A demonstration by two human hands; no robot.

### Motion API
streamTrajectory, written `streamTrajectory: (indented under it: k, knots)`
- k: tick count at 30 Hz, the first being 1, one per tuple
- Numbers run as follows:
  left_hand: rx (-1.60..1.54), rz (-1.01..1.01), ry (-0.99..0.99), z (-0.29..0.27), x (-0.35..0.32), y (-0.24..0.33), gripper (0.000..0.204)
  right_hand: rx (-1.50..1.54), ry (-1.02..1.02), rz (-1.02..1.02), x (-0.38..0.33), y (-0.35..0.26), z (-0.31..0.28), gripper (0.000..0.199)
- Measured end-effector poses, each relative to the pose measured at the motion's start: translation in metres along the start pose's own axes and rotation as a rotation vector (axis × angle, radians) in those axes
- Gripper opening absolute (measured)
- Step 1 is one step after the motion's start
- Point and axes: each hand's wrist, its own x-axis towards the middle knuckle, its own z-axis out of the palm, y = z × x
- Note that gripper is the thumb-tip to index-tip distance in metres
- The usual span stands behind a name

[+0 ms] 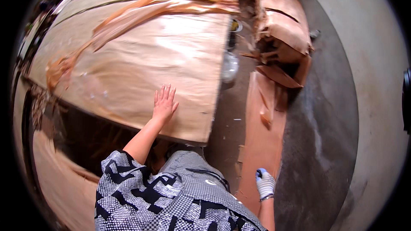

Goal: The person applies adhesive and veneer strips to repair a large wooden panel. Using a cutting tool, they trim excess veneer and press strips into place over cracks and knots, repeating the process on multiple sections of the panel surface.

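Note:
My bare left hand lies flat, fingers spread, on the near part of a broad pale wood veneer sheet that tops a wide table-like surface. Torn orange-brown veneer strips lie across its far part and curve down to its left edge. Low at the right, my right hand wears a white striped glove with blue at the fingers. Its fingers look curled, and what they hold, if anything, is hidden. Below that hand a long reddish veneer sheet stretches along the floor; whether they touch I cannot tell.
A thick stack of folded reddish veneer stands at the far right, with ragged ends. Between it and the table lies a clear plastic container. Dark grey floor runs along a pale wall. More veneer lies at the lower left.

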Motion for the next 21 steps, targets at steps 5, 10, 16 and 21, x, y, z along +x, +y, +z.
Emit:
streamTrajectory:
  k: [5,10,16,21]
  knots:
    - [-0.063,0.238,0.134,0.025,0.055,0.09,0.052,0.14,-0.048,-0.072,0.047,0.007,0.003,0.018]
    - [-0.325,0.505,0.035,0.057,0.116,0.173,0.038,0.147,-0.092,-0.194,0.119,0.012,-0.012,0.016]
    - [-0.599,0.016,0.053,0.154,0.218,0.229,0.029,0.117,-0.232,-0.132,0.215,0.072,-0.037,0.019]
    - [-0.475,-0.062,0.129,0.166,0.3,0.243,0.028,0.155,-0.23,-0.008,0.28,0.12,-0.069,0.019]
